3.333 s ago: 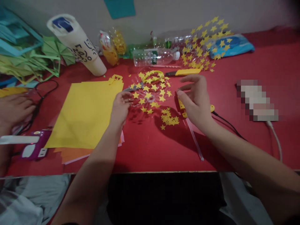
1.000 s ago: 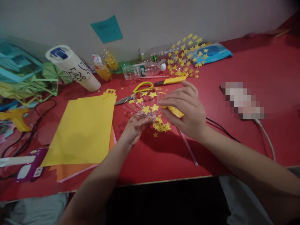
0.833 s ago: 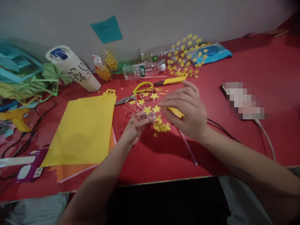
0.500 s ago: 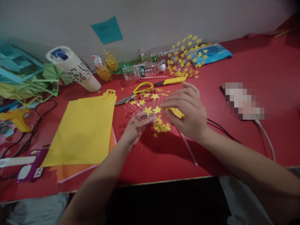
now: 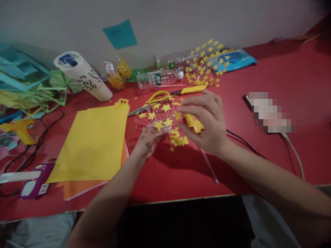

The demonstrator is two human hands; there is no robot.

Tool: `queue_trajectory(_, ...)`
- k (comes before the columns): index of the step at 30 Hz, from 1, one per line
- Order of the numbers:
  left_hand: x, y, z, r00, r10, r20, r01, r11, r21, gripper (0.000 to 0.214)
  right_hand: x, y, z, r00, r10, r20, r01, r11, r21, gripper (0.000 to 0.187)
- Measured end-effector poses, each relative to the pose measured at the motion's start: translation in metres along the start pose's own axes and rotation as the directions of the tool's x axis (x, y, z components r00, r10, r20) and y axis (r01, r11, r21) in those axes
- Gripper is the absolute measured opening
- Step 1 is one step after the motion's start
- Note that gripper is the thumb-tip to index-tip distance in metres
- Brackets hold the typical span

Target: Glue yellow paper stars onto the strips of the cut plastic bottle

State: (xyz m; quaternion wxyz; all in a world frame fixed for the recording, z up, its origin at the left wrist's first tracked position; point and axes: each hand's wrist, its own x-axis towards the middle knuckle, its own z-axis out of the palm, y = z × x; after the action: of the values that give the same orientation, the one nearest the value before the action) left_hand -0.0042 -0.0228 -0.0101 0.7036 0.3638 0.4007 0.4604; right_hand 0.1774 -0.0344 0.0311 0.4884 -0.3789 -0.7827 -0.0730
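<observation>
My left hand (image 5: 150, 139) is closed on a clear plastic bottle piece (image 5: 141, 123) cut into thin strips, with yellow paper stars (image 5: 158, 125) on the strips. Just to its right, my right hand (image 5: 207, 120) hovers with fingers bent and apart, its fingertips close to the stars at the piece's right side. Nothing shows clearly between those fingers. A small pile of loose yellow stars (image 5: 178, 140) lies on the red table below the piece. Partly behind my right hand is a yellow tool (image 5: 194, 123). A clear glue stick (image 5: 210, 166) lies below that hand.
Scissors (image 5: 139, 110) and a yellow utility knife (image 5: 192, 90) lie behind the piece. Farther back are plastic bottles (image 5: 148, 80) and another starred piece (image 5: 204, 65). To the left are yellow paper sheets (image 5: 90, 144), a tumbler (image 5: 85, 77) and a glue gun (image 5: 20, 131); a blurred-out object (image 5: 270, 112) lies right.
The starred plastic piece has turned and shifted slightly left in my left hand. My right hand's fingers have spread farther apart.
</observation>
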Motion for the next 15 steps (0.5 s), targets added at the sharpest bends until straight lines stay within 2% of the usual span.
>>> queue_trajectory(6, 0.000, -0.004, -0.004, 0.999, 0.037, 0.021, -0.036, 0.998, -0.046, 0.025, 0.000, -0.002, 0.004, 0.997, -0.051, -0.061, 0.050, 0.999, -0.012, 0.018)
queue_trajectory(9, 0.002, -0.006, -0.008, 0.999, 0.030, -0.030, -0.032, 0.998, -0.062, 0.023, 0.001, -0.003, 0.001, 0.998, -0.040, -0.054, 0.040, 0.999, 0.009, 0.025)
queue_trajectory(13, 0.009, 0.000, -0.018, 0.995, 0.006, -0.097, -0.007, 1.000, -0.005, 0.025, 0.002, -0.004, -0.004, 0.999, 0.047, -0.023, -0.043, 0.990, 0.135, 0.029)
queue_trajectory(15, 0.011, 0.006, -0.027, 0.990, 0.047, -0.129, -0.043, 0.999, 0.027, 0.026, 0.000, -0.002, -0.001, 0.987, 0.163, -0.009, -0.156, 0.957, 0.245, 0.025)
